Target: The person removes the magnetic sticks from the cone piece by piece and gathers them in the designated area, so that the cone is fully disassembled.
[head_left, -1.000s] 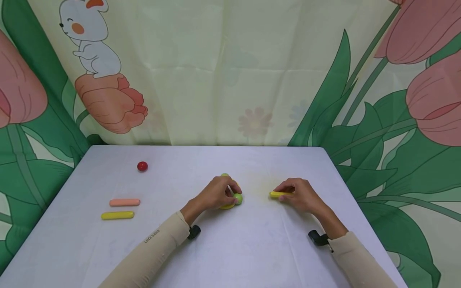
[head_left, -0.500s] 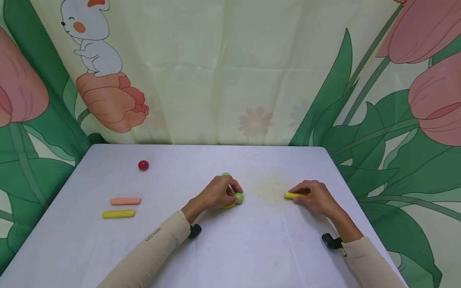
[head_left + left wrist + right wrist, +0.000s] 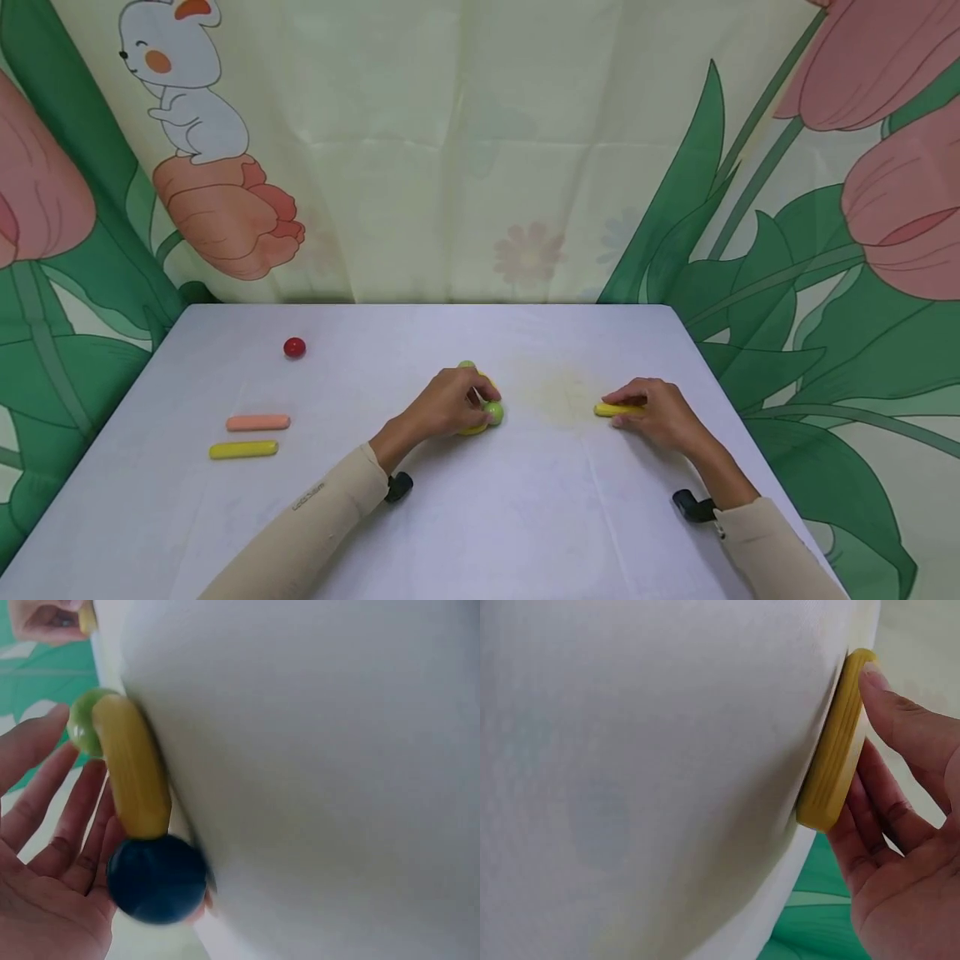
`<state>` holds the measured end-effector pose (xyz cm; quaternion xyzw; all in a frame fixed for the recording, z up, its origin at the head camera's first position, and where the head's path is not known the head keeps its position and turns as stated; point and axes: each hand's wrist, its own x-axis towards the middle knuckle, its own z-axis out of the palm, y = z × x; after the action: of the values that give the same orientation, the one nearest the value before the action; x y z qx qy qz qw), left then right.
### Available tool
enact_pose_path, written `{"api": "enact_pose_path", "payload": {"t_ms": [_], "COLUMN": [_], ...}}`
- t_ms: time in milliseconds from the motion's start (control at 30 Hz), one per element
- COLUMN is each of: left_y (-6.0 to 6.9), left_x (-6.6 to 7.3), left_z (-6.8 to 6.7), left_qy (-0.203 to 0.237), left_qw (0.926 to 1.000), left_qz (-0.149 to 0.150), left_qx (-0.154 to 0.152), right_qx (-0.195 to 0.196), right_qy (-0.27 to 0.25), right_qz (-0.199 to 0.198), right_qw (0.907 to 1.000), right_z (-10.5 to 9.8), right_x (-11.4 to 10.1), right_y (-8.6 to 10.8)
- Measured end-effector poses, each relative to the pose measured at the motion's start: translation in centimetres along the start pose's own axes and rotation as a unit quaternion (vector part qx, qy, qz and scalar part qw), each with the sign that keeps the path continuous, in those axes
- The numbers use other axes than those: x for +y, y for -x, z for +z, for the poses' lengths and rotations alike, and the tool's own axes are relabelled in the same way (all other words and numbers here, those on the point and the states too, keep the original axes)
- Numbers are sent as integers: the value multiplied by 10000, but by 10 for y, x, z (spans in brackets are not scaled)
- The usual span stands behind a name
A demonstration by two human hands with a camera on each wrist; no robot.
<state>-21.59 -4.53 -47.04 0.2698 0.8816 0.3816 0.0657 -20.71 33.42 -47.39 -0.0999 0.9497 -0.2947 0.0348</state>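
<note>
My left hand (image 3: pixel 450 404) pinches a green ball (image 3: pixel 492 412) near the middle of the table. In the left wrist view a yellow stick (image 3: pixel 133 769) joins that ball at one end and a dark blue ball (image 3: pixel 156 879) at the other. Another green ball (image 3: pixel 467 364) shows just beyond the hand; the rest of this piece is partly hidden. To the right, my right hand (image 3: pixel 656 412) grips a separate yellow stick (image 3: pixel 832 742) between thumb and fingers, low over the white cloth. Ridges run along that stick, and it stands apart from the joined piece.
On the left of the white-covered table (image 3: pixel 525 517) lie a pink stick (image 3: pixel 258 422) and a yellow-green stick (image 3: pixel 243 450), side by side. A red ball (image 3: pixel 295 347) sits farther back. Behind the table hangs a printed curtain (image 3: pixel 405 150).
My right hand has moved right with the yellow stick, widening the gap from the joined piece, and has since nearly stopped. The left hand keeps its place and hold.
</note>
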Motion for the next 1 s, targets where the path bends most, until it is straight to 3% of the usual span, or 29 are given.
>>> {"api": "enact_pose_path", "payload": {"t_ms": [200, 433, 733, 1000], "left_y": [13, 29, 39, 34], "left_x": [-4, -16, -27, -25], "left_z": [-20, -43, -47, -42], "left_qy": [-264, -565, -411, -408], "left_qw": [9995, 9983, 9985, 9986], "left_qz": [164, -170, -305, -292], "left_qx": [95, -2, -205, -166], "right_qx": [308, 444, 357, -77], "right_qy": [-27, -381, -962, -1171], "right_qz": [-150, -514, -1037, -1324], "right_qw": [9994, 9970, 9893, 9842], "right_z": [1, 9, 28, 52], "right_x": [-14, -38, -79, -113], "right_y": [0, 0, -5, -10]}}
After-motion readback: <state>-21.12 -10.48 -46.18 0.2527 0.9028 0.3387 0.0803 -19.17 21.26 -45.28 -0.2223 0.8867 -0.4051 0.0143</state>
